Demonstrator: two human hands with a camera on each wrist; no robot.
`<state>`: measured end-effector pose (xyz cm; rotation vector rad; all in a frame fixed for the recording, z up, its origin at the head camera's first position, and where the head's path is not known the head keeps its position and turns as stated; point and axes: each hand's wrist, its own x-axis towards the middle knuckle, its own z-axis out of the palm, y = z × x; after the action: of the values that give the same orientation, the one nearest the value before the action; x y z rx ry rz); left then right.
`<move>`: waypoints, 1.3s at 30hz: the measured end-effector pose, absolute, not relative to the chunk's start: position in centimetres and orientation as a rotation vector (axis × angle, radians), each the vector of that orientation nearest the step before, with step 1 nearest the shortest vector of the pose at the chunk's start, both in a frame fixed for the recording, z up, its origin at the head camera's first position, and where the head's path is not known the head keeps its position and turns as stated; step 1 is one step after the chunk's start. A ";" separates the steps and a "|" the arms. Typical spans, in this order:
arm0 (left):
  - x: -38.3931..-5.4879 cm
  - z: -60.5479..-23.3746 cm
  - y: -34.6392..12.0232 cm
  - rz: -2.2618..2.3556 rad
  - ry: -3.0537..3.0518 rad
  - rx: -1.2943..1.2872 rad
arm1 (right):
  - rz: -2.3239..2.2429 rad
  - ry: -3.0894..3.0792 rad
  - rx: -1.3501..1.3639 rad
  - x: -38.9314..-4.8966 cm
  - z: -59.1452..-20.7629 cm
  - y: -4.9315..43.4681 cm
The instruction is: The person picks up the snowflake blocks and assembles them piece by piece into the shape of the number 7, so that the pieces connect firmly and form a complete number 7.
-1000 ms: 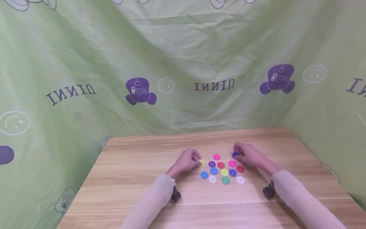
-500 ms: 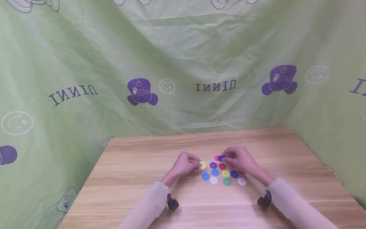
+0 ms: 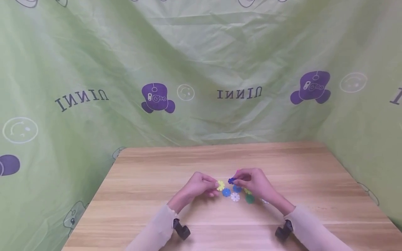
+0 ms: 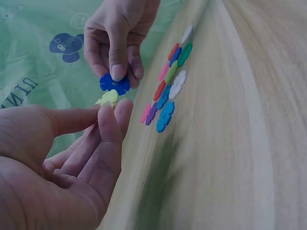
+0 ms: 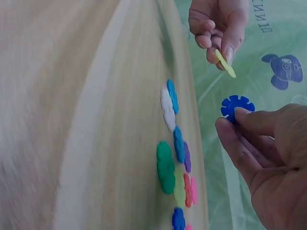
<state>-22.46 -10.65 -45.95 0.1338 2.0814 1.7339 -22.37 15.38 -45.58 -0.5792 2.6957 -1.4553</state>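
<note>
My left hand [image 3: 200,185] pinches a yellow notched disc [image 3: 221,185] between thumb and fingers. Facing it, my right hand [image 3: 255,181] pinches a dark blue notched disc [image 5: 236,108] by its edge. Both discs are raised over the table and a small gap parts them in the head view. In the left wrist view the blue disc [image 4: 115,84] shows just beyond the yellow disc [image 4: 109,97]. Beneath the hands lie loose flower-shaped discs, among them a light blue disc [image 3: 226,192], a white disc [image 3: 235,197] and a green disc [image 5: 165,167]; my right hand hides several in the head view.
The wooden table [image 3: 150,195] extends around the discs on every side. A green printed curtain [image 3: 201,69] hangs behind it and along both sides. Each wrist carries a black camera mount, the left mount [image 3: 182,230] and the right mount [image 3: 283,230].
My right hand has carried the blue disc leftward and nearer to the yellow one. My left hand has drawn slightly back toward me, keeping its pinch on the yellow disc.
</note>
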 end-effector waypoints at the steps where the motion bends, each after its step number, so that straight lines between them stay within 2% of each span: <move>1: -22.4 -45.9 -10.8 1.738 2.068 0.130 | -1.450 2.696 -0.591 -22.2 -45.6 15.2; 32: -21.3 -46.1 -11.5 1.846 1.966 0.084 | -1.465 2.668 -0.769 -20.8 -45.7 12.9; 39: -21.0 -46.2 -11.3 1.906 1.937 0.055 | -1.411 2.742 -0.737 -20.4 -45.6 12.5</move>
<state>-20.99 -11.27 -46.19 0.0550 1.9371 1.9062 -20.36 12.52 -45.63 -0.7371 2.7416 -1.4110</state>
